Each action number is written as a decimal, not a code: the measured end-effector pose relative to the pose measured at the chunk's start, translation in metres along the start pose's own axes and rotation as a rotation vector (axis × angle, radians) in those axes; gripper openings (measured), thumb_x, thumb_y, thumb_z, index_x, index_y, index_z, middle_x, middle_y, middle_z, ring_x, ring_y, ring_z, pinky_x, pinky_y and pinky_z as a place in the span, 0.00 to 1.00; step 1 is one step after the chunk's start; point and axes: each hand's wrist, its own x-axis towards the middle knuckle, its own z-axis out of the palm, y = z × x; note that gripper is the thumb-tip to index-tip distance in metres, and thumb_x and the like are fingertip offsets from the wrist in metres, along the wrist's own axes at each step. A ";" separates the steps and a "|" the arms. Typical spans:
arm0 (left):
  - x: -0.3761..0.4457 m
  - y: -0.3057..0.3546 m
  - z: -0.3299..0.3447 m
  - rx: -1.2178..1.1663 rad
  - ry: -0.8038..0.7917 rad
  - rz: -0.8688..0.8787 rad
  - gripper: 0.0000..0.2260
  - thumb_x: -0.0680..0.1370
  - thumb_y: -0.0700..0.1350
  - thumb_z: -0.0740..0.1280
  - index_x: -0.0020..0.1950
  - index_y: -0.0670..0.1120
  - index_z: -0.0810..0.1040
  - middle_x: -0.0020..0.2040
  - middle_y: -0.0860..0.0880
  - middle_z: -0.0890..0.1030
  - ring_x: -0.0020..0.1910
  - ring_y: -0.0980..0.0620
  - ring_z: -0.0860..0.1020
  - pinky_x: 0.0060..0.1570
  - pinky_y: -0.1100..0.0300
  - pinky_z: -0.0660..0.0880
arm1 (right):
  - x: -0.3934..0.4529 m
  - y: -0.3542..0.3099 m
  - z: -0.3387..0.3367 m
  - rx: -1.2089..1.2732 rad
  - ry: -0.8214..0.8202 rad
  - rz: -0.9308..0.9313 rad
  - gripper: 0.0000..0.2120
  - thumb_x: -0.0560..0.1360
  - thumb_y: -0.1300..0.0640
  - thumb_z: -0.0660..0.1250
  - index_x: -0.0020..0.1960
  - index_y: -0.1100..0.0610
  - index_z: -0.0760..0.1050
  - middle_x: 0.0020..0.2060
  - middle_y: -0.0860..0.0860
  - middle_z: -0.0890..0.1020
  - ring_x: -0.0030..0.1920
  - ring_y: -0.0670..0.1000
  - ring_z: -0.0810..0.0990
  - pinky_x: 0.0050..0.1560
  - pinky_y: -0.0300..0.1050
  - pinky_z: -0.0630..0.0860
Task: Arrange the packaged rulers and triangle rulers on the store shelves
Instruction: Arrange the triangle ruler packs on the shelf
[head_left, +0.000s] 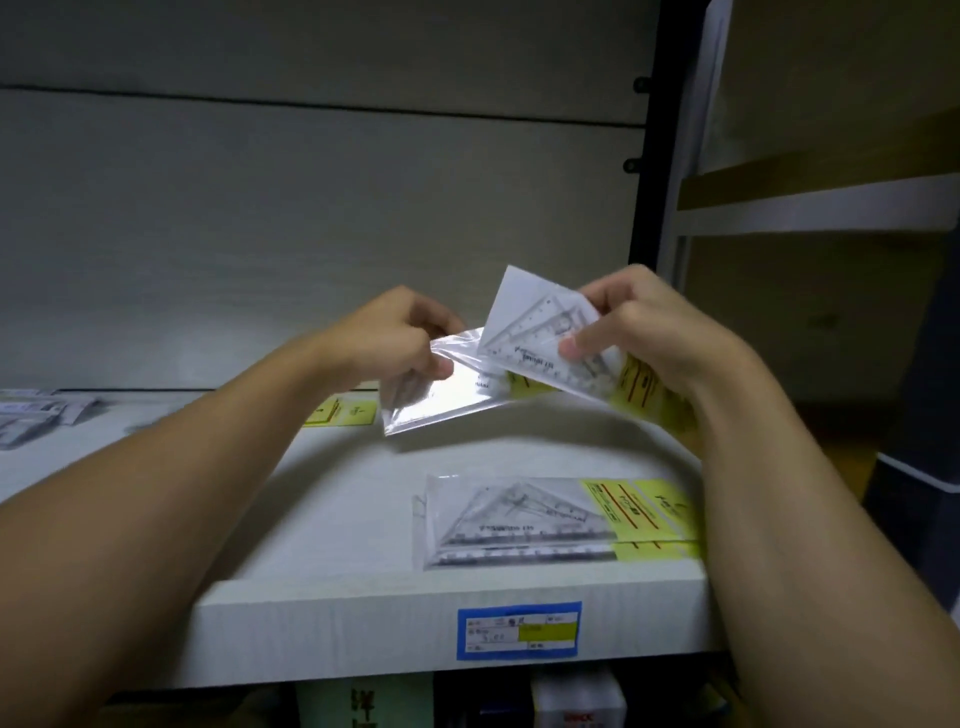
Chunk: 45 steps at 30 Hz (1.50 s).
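the wide white laminate store shelf (363, 519) fills the view, a blue and yellow price label (518, 630) stuck to its front edge. near the front right lies a stack of clear plastic packets of triangle rulers with yellow header cards (561, 519), squared to the edge, apparently to set the display row. above it, off the shelf, both hands work a clear plastic packet holding a transparent triangle ruler (530, 353): the left hand (395, 338) pinches the empty sleeve end, the right hand (639, 327) grips the ruler end with thumb on top, seemingly to straighten the contents before placing. a yellow card (340, 413) lies behind, half hidden by the left forearm. pale packets at far left (36, 415) are blurred and cut off; print on every label is unreadable.
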 end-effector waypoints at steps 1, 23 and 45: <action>-0.002 0.001 -0.003 -0.054 -0.041 -0.005 0.13 0.68 0.31 0.72 0.51 0.42 0.84 0.48 0.40 0.85 0.43 0.49 0.81 0.48 0.57 0.75 | -0.001 -0.001 0.000 0.010 0.000 0.001 0.10 0.62 0.61 0.75 0.44 0.56 0.85 0.44 0.52 0.87 0.50 0.57 0.85 0.61 0.61 0.75; -0.014 0.006 0.017 0.218 -0.481 -0.004 0.09 0.74 0.38 0.66 0.50 0.42 0.83 0.40 0.50 0.83 0.37 0.55 0.77 0.38 0.56 0.71 | -0.014 -0.012 0.005 -0.210 -0.498 0.038 0.13 0.67 0.64 0.79 0.49 0.61 0.81 0.42 0.60 0.86 0.41 0.57 0.84 0.46 0.51 0.79; -0.016 -0.009 -0.002 0.212 -0.262 -0.014 0.10 0.77 0.38 0.69 0.54 0.51 0.84 0.41 0.51 0.85 0.42 0.54 0.81 0.45 0.51 0.76 | -0.001 -0.019 0.040 -0.410 -0.586 -0.091 0.12 0.69 0.50 0.79 0.51 0.47 0.83 0.49 0.46 0.84 0.50 0.52 0.81 0.53 0.46 0.77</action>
